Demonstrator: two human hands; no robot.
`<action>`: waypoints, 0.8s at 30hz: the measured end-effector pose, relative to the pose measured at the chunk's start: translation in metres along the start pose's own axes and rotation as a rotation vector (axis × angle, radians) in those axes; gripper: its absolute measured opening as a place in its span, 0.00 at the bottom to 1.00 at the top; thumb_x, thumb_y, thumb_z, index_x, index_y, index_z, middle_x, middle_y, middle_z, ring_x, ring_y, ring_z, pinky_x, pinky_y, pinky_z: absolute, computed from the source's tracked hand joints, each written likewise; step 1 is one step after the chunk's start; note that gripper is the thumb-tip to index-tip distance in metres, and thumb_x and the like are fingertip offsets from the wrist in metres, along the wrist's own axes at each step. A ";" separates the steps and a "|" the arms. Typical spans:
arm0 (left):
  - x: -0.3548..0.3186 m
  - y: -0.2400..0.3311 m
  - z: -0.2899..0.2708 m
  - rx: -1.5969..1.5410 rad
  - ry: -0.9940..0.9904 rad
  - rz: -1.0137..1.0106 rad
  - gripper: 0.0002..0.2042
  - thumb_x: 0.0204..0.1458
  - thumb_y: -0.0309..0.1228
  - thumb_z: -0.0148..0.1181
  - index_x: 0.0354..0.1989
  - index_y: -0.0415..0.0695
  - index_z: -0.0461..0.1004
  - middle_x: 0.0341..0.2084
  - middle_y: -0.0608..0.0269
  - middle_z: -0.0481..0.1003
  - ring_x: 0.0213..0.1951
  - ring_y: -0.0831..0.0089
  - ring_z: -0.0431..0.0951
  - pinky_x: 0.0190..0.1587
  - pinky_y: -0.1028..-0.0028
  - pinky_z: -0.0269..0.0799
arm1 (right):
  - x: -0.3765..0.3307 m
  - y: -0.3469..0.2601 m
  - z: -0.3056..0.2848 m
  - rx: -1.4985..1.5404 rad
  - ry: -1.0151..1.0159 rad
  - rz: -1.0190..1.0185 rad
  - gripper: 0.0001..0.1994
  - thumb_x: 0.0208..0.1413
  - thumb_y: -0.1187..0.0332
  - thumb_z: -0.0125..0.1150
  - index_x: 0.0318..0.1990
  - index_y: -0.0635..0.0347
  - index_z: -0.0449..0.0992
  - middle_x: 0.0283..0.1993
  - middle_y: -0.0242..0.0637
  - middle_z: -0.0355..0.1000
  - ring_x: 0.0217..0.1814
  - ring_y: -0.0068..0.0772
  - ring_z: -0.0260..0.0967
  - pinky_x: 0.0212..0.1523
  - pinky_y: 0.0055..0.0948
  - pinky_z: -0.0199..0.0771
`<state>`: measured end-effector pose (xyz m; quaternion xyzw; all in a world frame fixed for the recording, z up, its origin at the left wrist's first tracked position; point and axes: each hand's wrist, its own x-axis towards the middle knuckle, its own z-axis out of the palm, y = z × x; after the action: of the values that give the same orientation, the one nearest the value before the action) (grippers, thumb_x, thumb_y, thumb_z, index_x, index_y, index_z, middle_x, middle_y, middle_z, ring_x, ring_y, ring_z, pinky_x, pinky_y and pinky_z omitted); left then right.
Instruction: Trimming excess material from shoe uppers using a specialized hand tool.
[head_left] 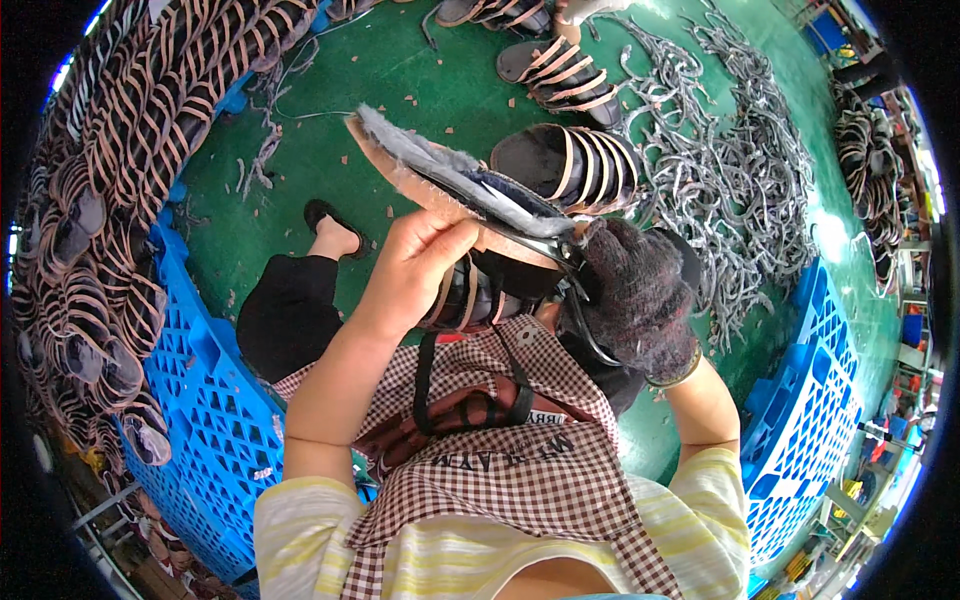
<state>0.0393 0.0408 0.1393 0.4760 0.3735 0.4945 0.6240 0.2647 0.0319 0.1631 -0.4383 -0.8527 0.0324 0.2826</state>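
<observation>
My left hand (420, 265) is bare and grips a strappy sandal (440, 180) held sole-up over my lap, its tan sole edged with a ragged grey strip. My right hand (635, 290) wears a dark knitted glove and is closed on the handles of a pair of scissors (555, 245), whose blades lie along the sole's edge. Dark straps of the sandal hang below my left palm. A checked apron (520, 470) covers my lap.
Blue plastic crates (205, 400) stand at my left and another crate (800, 420) at my right. Rows of finished sandals (110, 170) are stacked on the left. A heap of grey trimmed strips (720, 170) lies on the green floor, with more sandals (565, 165) beside it.
</observation>
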 end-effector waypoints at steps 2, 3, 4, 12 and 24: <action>0.001 -0.001 -0.006 -0.034 -0.014 -0.022 0.09 0.54 0.26 0.49 0.36 0.34 0.73 0.29 0.69 0.73 0.33 0.84 0.70 0.38 0.82 0.66 | -0.003 -0.002 -0.003 0.057 -0.099 0.059 0.21 0.38 0.59 0.64 0.41 0.59 0.71 0.25 0.42 0.69 0.24 0.48 0.68 0.23 0.39 0.66; 0.001 -0.001 -0.008 -0.067 -0.027 -0.044 0.08 0.54 0.26 0.49 0.36 0.34 0.73 0.29 0.70 0.74 0.32 0.84 0.70 0.37 0.82 0.66 | -0.004 -0.002 -0.003 0.115 -0.199 0.117 0.22 0.38 0.59 0.64 0.41 0.60 0.71 0.27 0.44 0.70 0.27 0.48 0.69 0.25 0.40 0.67; 0.001 0.002 -0.008 -0.066 -0.026 -0.043 0.08 0.54 0.26 0.49 0.36 0.34 0.73 0.29 0.70 0.74 0.32 0.84 0.70 0.37 0.82 0.66 | -0.003 -0.002 -0.002 0.116 -0.198 0.116 0.22 0.38 0.59 0.64 0.41 0.60 0.71 0.27 0.44 0.70 0.27 0.48 0.69 0.25 0.40 0.67; 0.005 -0.008 -0.001 0.265 -0.153 -0.050 0.09 0.52 0.29 0.52 0.28 0.33 0.73 0.18 0.69 0.72 0.22 0.84 0.68 0.25 0.78 0.63 | 0.007 -0.009 -0.002 0.147 -0.196 0.129 0.21 0.38 0.58 0.64 0.39 0.59 0.71 0.32 0.46 0.70 0.31 0.51 0.69 0.28 0.41 0.68; 0.014 -0.021 -0.019 0.186 -0.151 -0.083 0.14 0.54 0.38 0.49 0.31 0.38 0.72 0.25 0.61 0.76 0.23 0.73 0.75 0.28 0.77 0.71 | -0.005 -0.006 0.019 0.218 -0.174 0.178 0.24 0.32 0.58 0.69 0.39 0.58 0.73 0.29 0.44 0.70 0.29 0.48 0.70 0.28 0.36 0.70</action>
<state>0.0304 0.0577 0.1137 0.5519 0.3893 0.3944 0.6232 0.2533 0.0282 0.1462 -0.4742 -0.8231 0.1874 0.2498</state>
